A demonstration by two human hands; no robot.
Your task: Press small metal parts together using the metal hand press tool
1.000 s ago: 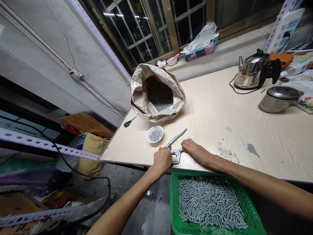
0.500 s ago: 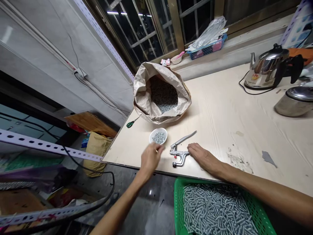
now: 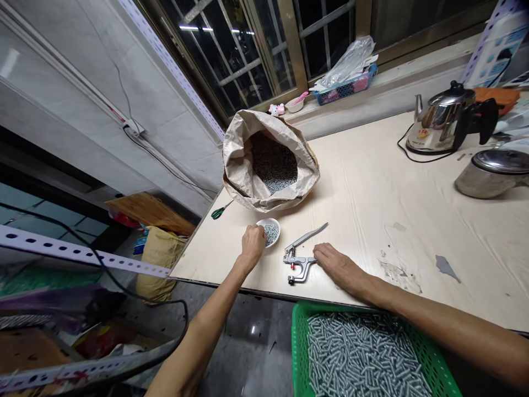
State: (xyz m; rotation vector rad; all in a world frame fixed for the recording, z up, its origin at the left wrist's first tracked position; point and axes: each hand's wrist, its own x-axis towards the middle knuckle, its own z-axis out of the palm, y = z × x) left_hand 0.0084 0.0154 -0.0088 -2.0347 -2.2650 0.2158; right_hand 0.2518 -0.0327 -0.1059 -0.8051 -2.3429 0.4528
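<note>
The left hand [image 3: 253, 241] sits at the centre of the frame with its fingers curled down over the near rim of a small white round bowl [image 3: 273, 230] filled with little silvery metal pieces; the grip is narrow and bunched, but whether it holds any piece cannot be told, since the fingertips are hidden behind the knuckles. Just right of the bowl lies a grey metal hand press plier with a long thin lever [image 3: 300, 255], flat on the pale wood-grain worktop [image 3: 392, 187], its lever pointing toward the upper right. The right hand [image 3: 335, 263] rests palm down on the worktop, fingers loosely spread, with the fingertips touching the plier's handle end; it grips nothing. Below the hands, at the lower edge of the frame, a green plastic lattice basket [image 3: 298, 353] holds a heap of silvery metal pins. Above the bowl stands an open brown paper sack [image 3: 242, 160] with its top rolled down, full of dark and silvery small parts. Left of the sack, near the worktop's edge, lie green-handled scissors [image 3: 220, 209]. At the upper right stand a shiny steel electric kettle with a black handle [image 3: 448, 118] and, just below it, a steel pot with a lid [image 3: 490, 173].
</note>
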